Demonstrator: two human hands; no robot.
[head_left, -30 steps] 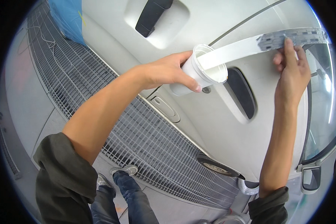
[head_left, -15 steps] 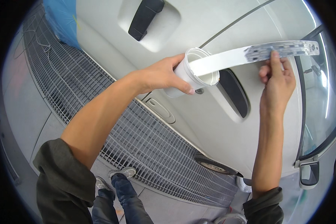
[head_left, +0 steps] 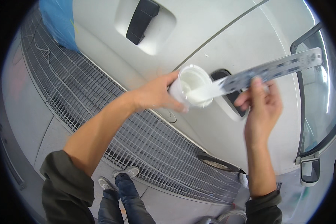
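Observation:
My left hand (head_left: pixel 153 94) is wrapped round the side of a white plastic cup (head_left: pixel 178 89), its mouth tipped toward me. Pale liquid, like white paint, shows inside. Between the thumb and fingers of my right hand (head_left: pixel 263 108) is a long flat mixing stick (head_left: pixel 278 69) with dark markings along its upper part. White liquid coats the stick's lower part, whose tip reaches down into the cup. Both hands are in front of a white vehicle's side, and motion blurs them slightly.
A black door handle (head_left: pixel 142 22) sits in the vehicle panel (head_left: pixel 100 33), and blue sheeting (head_left: pixel 59 24) covers its far left. To the right are a window (head_left: pixel 319 100) and a side mirror (head_left: pixel 310 171). Metal floor grating (head_left: pixel 82 89) runs beneath, with a thin cable (head_left: pixel 37 46) on it.
My right hand has moved left and down, bringing the stick deeper into the cup. The cup now tips further toward me, showing more of its inside.

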